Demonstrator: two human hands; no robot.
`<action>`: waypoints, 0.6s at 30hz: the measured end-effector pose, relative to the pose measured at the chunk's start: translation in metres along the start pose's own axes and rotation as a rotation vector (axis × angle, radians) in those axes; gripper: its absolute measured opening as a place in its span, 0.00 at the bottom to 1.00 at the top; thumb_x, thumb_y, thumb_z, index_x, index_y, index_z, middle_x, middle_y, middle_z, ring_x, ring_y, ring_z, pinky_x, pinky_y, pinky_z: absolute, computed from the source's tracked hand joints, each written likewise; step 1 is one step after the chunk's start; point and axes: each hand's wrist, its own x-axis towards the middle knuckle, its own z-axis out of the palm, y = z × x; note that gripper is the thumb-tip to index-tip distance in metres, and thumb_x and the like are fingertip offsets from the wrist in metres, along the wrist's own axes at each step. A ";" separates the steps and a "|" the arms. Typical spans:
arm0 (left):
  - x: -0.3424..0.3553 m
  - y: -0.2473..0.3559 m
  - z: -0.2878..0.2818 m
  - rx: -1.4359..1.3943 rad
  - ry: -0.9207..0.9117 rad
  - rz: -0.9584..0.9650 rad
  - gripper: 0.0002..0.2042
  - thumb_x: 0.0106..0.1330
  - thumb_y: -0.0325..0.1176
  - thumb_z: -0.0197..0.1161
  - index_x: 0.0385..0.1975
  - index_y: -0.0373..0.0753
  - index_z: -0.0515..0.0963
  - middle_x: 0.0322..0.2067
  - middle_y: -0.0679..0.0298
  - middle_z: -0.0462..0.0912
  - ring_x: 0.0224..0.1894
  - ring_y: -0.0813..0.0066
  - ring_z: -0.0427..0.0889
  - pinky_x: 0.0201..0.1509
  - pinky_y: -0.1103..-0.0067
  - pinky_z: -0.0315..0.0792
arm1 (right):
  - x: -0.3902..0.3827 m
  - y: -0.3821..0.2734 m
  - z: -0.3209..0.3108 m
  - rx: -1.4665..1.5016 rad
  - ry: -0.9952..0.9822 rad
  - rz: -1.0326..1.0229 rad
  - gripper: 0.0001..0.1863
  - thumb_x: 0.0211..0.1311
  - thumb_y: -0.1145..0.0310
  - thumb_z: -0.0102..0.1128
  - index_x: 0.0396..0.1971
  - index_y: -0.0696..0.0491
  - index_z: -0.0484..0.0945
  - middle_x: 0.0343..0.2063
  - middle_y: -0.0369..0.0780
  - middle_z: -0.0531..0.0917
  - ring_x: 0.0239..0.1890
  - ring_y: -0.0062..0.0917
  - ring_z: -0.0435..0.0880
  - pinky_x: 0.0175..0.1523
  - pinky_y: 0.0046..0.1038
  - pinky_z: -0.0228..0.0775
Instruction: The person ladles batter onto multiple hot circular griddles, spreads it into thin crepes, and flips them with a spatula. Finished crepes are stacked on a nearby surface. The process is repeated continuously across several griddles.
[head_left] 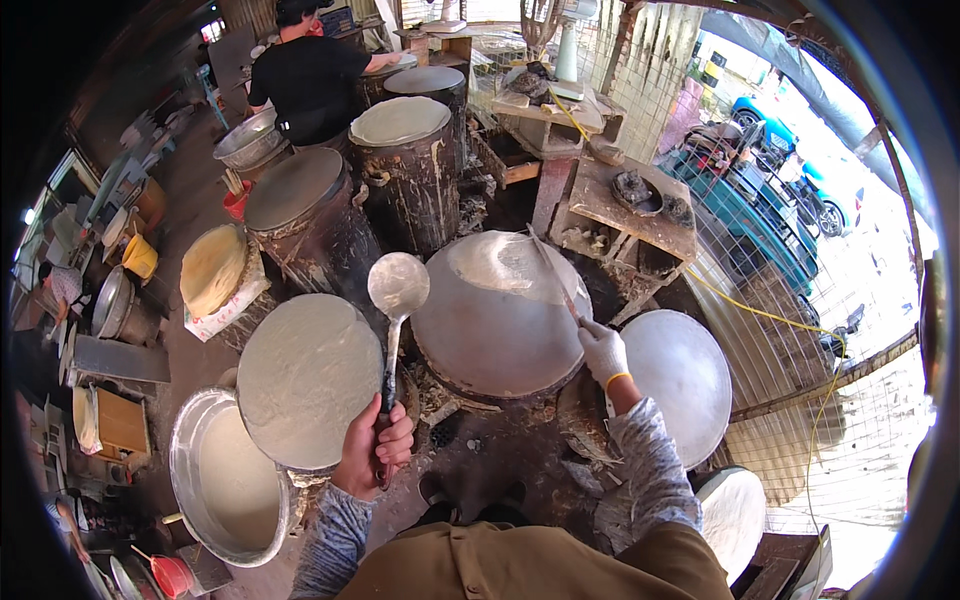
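Note:
My left hand (pixel 372 450) is wrapped round the dark handle of a ladle (pixel 399 287), its batter-smeared round bowl raised between two griddles. In a white glove, my right hand (pixel 605 352) grips a long, thin spatula (pixel 556 272). The spatula's tip reaches the far part of the middle griddle (pixel 500 350), beside a pale wet patch of batter (pixel 490 263). On the left griddle (pixel 310 380), a pale batter layer covers the whole top. A metal basin (pixel 178 450) of liquid batter (pixel 235 475) stands below it. The right griddle (pixel 672 385) has a pale, smooth top.
Drum stoves (pixel 410 195) with round tops stand ahead, where a person in black (pixel 312 85) works. A stack of thin flatbreads (pixel 213 268) lies far left. A soot-stained stand (pixel 630 205) is beyond the middle griddle. Wire mesh (pixel 740 215) and a yellow hose (pixel 760 318) run along the right.

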 end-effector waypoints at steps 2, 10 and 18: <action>-0.001 -0.003 -0.003 -0.036 0.032 0.019 0.20 0.76 0.51 0.43 0.30 0.41 0.65 0.16 0.73 0.57 0.13 0.85 0.57 0.15 0.85 0.56 | 0.016 0.008 0.006 0.062 -0.125 -0.054 0.19 0.65 0.63 0.57 0.52 0.56 0.80 0.35 0.40 0.88 0.35 0.16 0.82 0.43 0.21 0.74; -0.008 -0.022 -0.007 -0.098 0.058 0.093 0.19 0.76 0.51 0.44 0.30 0.41 0.66 0.15 0.73 0.58 0.12 0.85 0.58 0.14 0.86 0.58 | 0.001 -0.002 0.005 0.052 -0.249 -0.068 0.19 0.64 0.62 0.58 0.52 0.54 0.81 0.39 0.41 0.88 0.38 0.23 0.85 0.48 0.24 0.74; -0.011 -0.043 -0.016 -0.204 0.069 0.139 0.19 0.76 0.50 0.45 0.31 0.41 0.66 0.15 0.72 0.59 0.12 0.84 0.60 0.15 0.85 0.60 | 0.010 -0.030 0.002 0.004 -0.558 -0.104 0.20 0.63 0.61 0.59 0.51 0.55 0.81 0.23 0.34 0.83 0.22 0.17 0.75 0.30 0.22 0.70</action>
